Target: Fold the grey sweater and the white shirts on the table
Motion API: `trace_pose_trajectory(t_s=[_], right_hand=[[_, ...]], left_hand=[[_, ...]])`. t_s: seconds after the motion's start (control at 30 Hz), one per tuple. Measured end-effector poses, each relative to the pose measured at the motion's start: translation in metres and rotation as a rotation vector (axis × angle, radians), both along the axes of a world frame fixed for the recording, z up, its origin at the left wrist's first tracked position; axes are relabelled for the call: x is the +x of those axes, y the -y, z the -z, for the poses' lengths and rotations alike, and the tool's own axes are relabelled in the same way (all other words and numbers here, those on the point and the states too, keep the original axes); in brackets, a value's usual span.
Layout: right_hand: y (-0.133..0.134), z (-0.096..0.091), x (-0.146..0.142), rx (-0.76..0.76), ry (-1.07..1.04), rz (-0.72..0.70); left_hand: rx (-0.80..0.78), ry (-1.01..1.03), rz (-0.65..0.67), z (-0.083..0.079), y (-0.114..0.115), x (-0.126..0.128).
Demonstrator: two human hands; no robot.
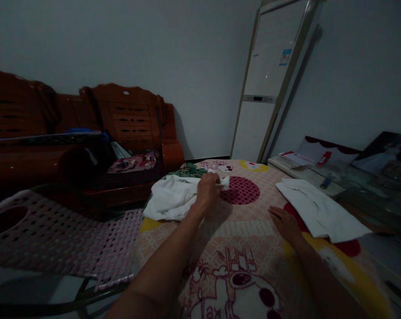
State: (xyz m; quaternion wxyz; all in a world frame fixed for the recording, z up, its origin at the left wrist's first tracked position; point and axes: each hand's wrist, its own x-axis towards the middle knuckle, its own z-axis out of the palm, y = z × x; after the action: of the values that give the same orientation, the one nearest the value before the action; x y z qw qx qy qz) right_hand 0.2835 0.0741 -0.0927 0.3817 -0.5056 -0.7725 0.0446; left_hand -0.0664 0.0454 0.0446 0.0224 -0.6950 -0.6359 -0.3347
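Observation:
A crumpled white garment (173, 197) lies at the far left of the cloth-covered surface (220, 228). My left hand (208, 188) is closed on the garment's right end, and a bit of white fabric sticks out past the fingers. My right hand (285, 223) rests on the patterned cloth with its fingers stretched out, holding nothing. Just beyond it lies a second white garment (323, 210), folded flat. Behind the crumpled one, some green patterned fabric (190, 169) shows in part. The exact kind of either garment cannot be made out.
A pink woven chair (70, 239) stands close on the left. Behind it is a wooden sofa (127, 115) with clothing (135, 162) on its seat. A tall white cabinet-like appliance (263, 84) stands in the corner. Papers (296, 158) lie on a low cabinet at right.

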Motion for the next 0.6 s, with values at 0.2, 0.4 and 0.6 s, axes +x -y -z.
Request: trace_pose_trajectory(t_s=[0.2,0.4,0.6], right_hand=[[0.005,-0.002,0.0,0.002,0.019,0.003],[0.024,-0.018,-0.016,-0.078,0.017,-0.044],[0.032,-0.022,-0.04,-0.086,0.024,-0.243]], left_hand=[[-0.144,-0.001,0.484,0.039,0.011,0.076],[-0.187,0.001,0.624,0.044,0.013,0.079],[-0.204,0.149,0.615,0.025,-0.009,0.029]])
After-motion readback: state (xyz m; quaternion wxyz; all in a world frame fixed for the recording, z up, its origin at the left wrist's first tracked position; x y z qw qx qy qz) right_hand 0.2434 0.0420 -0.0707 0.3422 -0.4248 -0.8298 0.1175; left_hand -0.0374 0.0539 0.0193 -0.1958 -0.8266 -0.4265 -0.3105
